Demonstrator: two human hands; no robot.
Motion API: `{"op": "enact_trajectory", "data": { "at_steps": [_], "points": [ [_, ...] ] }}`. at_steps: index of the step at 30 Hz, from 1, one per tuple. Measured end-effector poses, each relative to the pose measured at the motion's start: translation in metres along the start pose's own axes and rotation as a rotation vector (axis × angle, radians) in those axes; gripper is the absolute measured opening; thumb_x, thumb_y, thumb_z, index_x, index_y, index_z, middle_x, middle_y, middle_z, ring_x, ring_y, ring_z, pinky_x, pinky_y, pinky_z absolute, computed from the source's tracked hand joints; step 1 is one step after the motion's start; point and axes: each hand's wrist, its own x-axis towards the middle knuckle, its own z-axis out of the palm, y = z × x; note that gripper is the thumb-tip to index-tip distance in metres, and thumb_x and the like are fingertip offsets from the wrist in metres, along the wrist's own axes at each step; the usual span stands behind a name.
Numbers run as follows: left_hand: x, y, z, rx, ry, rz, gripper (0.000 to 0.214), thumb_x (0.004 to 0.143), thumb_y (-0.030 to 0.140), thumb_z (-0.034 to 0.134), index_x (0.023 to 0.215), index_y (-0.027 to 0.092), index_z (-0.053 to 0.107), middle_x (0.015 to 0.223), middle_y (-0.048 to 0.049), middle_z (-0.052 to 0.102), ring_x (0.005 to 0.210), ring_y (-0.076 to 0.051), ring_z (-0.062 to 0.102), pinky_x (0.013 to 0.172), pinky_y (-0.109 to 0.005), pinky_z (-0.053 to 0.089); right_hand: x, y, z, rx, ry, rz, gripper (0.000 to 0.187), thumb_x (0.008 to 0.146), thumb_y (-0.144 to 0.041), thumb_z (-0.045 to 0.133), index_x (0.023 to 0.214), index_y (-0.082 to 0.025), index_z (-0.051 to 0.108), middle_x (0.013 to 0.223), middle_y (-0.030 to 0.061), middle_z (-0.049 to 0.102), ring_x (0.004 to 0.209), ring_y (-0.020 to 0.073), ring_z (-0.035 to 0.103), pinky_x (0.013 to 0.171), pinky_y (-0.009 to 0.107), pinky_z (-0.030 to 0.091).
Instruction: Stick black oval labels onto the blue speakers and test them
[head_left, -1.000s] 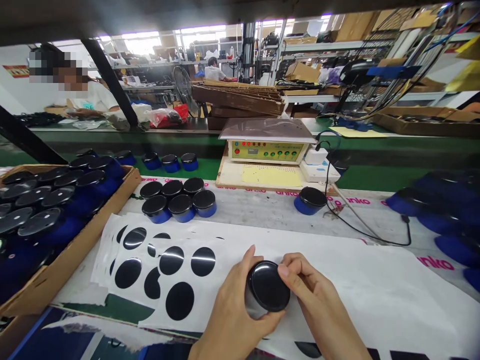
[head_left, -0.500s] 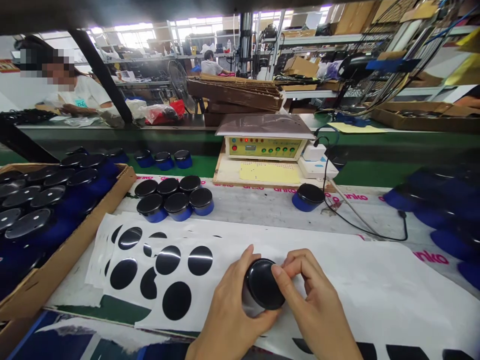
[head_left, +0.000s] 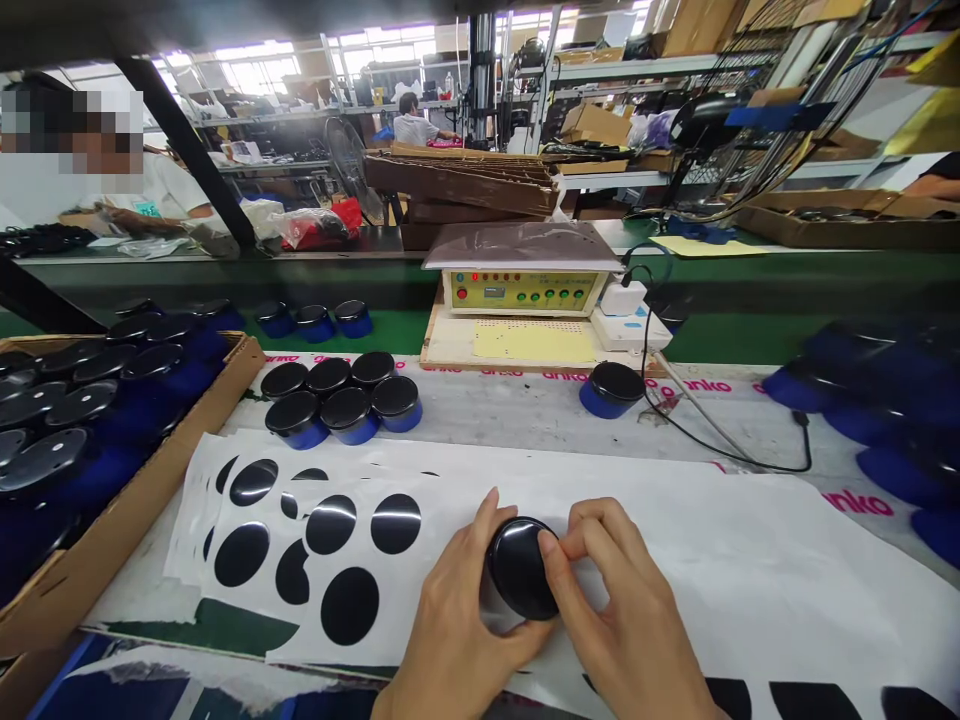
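Observation:
My left hand [head_left: 461, 615] curls around a round piece [head_left: 517, 568] with a glossy black top, tilted toward me above the white sheet [head_left: 750, 560]. At the right rim of that piece, my right hand [head_left: 630, 605] has its thumb pressed on the edge, fingers bent in close behind. Whether something thin is pinched there is hidden. Left of my hands lie overlapping white sheets bearing round black stickers [head_left: 350, 606]. Beyond them stands a cluster of blue round pieces with black tops [head_left: 349, 410]. A single similar piece [head_left: 611, 388] sits farther right.
A cardboard box [head_left: 142, 500] full of blue-black pieces borders the left side. At the back is a control unit [head_left: 525, 290] with buttons. A black cable [head_left: 720, 450] crosses the right side near more blue pieces [head_left: 900, 460]. A person [head_left: 161, 190] sits across the bench.
The view has shifted slightly. My hands keep almost the same hold on the round piece, my right thumb still at its rim.

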Motion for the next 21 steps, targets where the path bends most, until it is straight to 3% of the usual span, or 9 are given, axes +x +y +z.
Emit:
{"op": "enact_trajectory", "data": {
  "at_steps": [5, 10, 16, 18, 20, 21],
  "points": [
    [0.0, -0.004, -0.005, 0.158, -0.03, 0.189, 0.087, 0.073, 0.016, 0.069, 0.144, 0.034, 0.021, 0.133, -0.004, 0.055, 0.118, -0.023, 0.056, 0.098, -0.038, 0.049, 0.001, -0.001, -0.002, -0.259, 0.043, -0.208, 0.016, 0.088, -0.012, 0.049, 0.077, -0.022, 0.043, 0.08, 0.0032, 0.049, 0.07, 0.0186, 0.043, 0.065, 0.034, 0.033],
    [-0.001, -0.002, -0.006, 0.312, -0.063, 0.274, 0.078, 0.083, 0.021, 0.06, 0.147, 0.028, 0.017, 0.133, -0.0109, 0.051, 0.12, -0.025, 0.052, 0.097, -0.039, 0.05, 0.0, 0.016, -0.013, -0.315, -0.018, -0.105, 0.023, 0.095, -0.022, 0.043, 0.072, -0.022, 0.043, 0.073, 0.0019, 0.048, 0.065, 0.0176, 0.043, 0.065, 0.033, 0.033],
    [-0.011, 0.009, -0.011, 0.389, -0.151, 0.372, 0.059, 0.086, 0.011, 0.053, 0.136, 0.039, 0.041, 0.139, -0.0117, 0.031, 0.123, -0.029, 0.046, 0.089, -0.04, 0.053, 0.002, 0.043, -0.039, -0.255, 0.122, 0.055, 0.03, 0.096, -0.035, 0.045, 0.068, -0.023, 0.041, 0.06, -0.0031, 0.045, 0.055, 0.0145, 0.045, 0.056, 0.027, 0.037],
    [0.006, 0.01, -0.027, 0.414, -0.137, 0.411, 0.06, 0.087, 0.013, 0.051, 0.138, 0.04, 0.037, 0.14, -0.0111, 0.028, 0.125, -0.028, 0.044, 0.092, -0.039, 0.051, 0.002, 0.047, -0.041, -0.223, 0.102, 0.06, 0.028, 0.095, -0.035, 0.046, 0.069, -0.024, 0.041, 0.062, -0.003, 0.047, 0.055, 0.0138, 0.048, 0.051, 0.025, 0.038],
    [0.045, 0.01, -0.054, 0.482, -0.055, 0.396, 0.06, 0.091, 0.021, 0.049, 0.145, 0.034, 0.026, 0.14, -0.0126, 0.029, 0.127, -0.028, 0.042, 0.1, -0.04, 0.045, 0.002, 0.053, -0.038, -0.214, 0.055, 0.011, 0.024, 0.095, -0.035, 0.046, 0.074, -0.024, 0.045, 0.07, -0.0012, 0.052, 0.062, 0.0141, 0.054, 0.051, 0.023, 0.042],
    [0.072, 0.008, -0.07, 0.528, 0.046, 0.356, 0.061, 0.092, 0.025, 0.048, 0.147, 0.03, 0.022, 0.138, -0.0138, 0.031, 0.128, -0.028, 0.042, 0.103, -0.043, 0.041, 0.001, 0.056, -0.035, -0.221, 0.031, -0.034, 0.021, 0.095, -0.035, 0.045, 0.077, -0.024, 0.047, 0.076, 0.0002, 0.055, 0.069, 0.0147, 0.057, 0.055, 0.023, 0.045]
  ]
}}
